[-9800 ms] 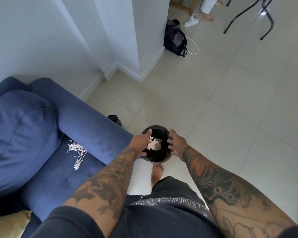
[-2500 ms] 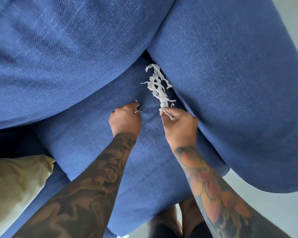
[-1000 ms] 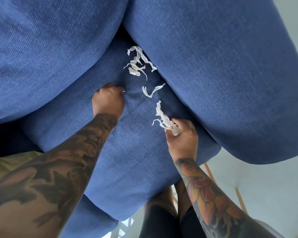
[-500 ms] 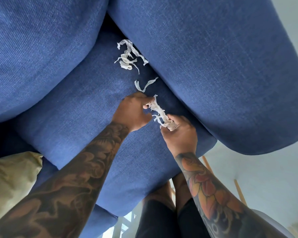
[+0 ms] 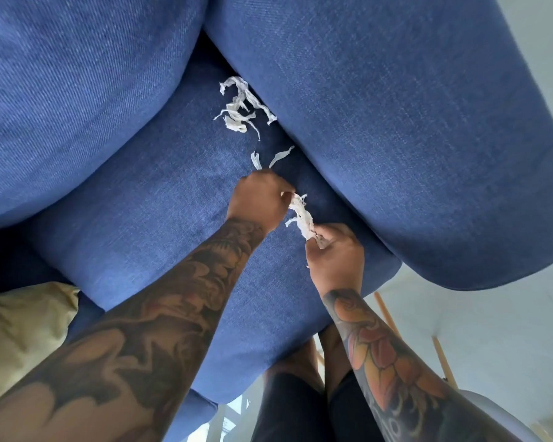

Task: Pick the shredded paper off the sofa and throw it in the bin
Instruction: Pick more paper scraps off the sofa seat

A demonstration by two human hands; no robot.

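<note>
White shredded paper lies on the blue sofa seat (image 5: 141, 218) beside the armrest. A loose clump of shreds (image 5: 241, 108) sits farthest from me, and a single curled strip (image 5: 270, 161) lies just beyond my left hand. My left hand (image 5: 259, 200) and my right hand (image 5: 336, 256) both pinch the same bunch of shreds (image 5: 300, 213), which stretches between them just above the seat. The bin is out of view.
The sofa's thick armrest (image 5: 412, 138) runs along the right and its back cushion (image 5: 77, 90) fills the upper left. A yellow cushion (image 5: 20, 339) lies at the lower left. My legs (image 5: 304, 393) stand at the seat's front edge, with pale floor (image 5: 492, 330) to the right.
My left hand came over from the seat's left side and took hold of the far end of the bunch in my right hand. The clump and the strip have not moved.
</note>
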